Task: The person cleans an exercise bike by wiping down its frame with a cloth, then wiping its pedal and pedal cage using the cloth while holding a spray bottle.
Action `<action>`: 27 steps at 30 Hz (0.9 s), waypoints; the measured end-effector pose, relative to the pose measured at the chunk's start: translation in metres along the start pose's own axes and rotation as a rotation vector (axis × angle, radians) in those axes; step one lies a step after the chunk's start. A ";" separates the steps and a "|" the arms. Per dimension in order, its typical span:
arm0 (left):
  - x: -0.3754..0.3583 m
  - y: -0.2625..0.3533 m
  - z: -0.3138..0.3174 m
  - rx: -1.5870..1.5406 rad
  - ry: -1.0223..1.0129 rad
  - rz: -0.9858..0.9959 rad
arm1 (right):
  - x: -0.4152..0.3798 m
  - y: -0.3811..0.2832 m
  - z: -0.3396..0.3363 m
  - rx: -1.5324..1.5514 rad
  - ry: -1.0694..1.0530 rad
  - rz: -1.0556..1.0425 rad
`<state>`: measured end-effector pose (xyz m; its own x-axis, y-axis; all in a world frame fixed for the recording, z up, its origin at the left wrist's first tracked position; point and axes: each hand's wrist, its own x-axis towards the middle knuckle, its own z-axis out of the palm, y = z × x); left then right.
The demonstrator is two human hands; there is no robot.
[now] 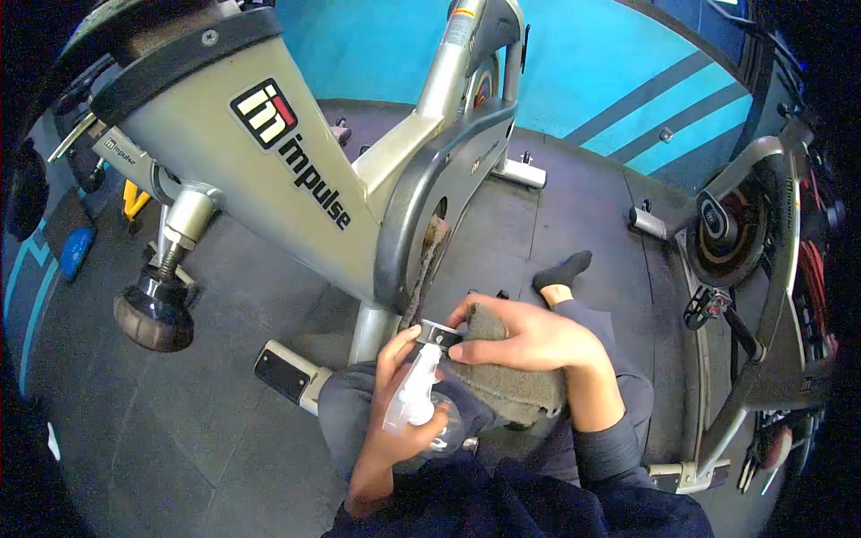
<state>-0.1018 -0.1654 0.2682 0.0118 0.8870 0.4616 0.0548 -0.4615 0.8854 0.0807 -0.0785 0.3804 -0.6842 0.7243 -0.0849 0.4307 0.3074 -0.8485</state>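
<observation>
My left hand (395,438) is closed around a clear spray bottle (417,394) with a white trigger head. Its upper fingers reach a small black and silver round-ended part (439,335) just beyond the nozzle. My right hand (543,338) grips a grey-brown towel (516,386), which hangs below the palm over my lap. The thumb and fingertips of that hand are at the right side of the round-ended part. In front stands a silver exercise bike (296,152) marked "impulse". What the round-ended part joins to is partly hidden by my hands.
An adjusting knob (154,309) juts from the bike at left. Below it, a bike foot (291,372) rests on dark floor tiles (179,430). Another exercise bike (744,269) stands at right. My foot in a black sock (562,271) lies ahead. A blue wall (610,72) is behind.
</observation>
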 end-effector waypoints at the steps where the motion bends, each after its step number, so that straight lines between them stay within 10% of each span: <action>1: -0.002 -0.001 -0.003 0.064 -0.007 0.012 | 0.001 -0.004 -0.004 -0.259 0.066 -0.026; 6: -0.008 0.004 -0.001 0.125 -0.022 -0.055 | 0.003 -0.024 -0.031 -0.292 0.221 -0.110; 14: 0.003 0.007 0.005 0.123 -0.033 0.041 | -0.056 0.082 -0.014 0.529 0.567 -0.174; 20: 0.012 0.010 0.008 0.202 -0.017 0.047 | -0.133 0.162 0.004 1.197 0.885 0.262; 27: 0.012 0.023 0.022 0.485 0.097 0.116 | -0.171 0.182 -0.011 0.919 1.044 -0.042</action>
<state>-0.0788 -0.1653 0.2928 -0.0465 0.8140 0.5789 0.5163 -0.4766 0.7116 0.2831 -0.1397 0.2464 0.2390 0.9706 0.0285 -0.3945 0.1239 -0.9105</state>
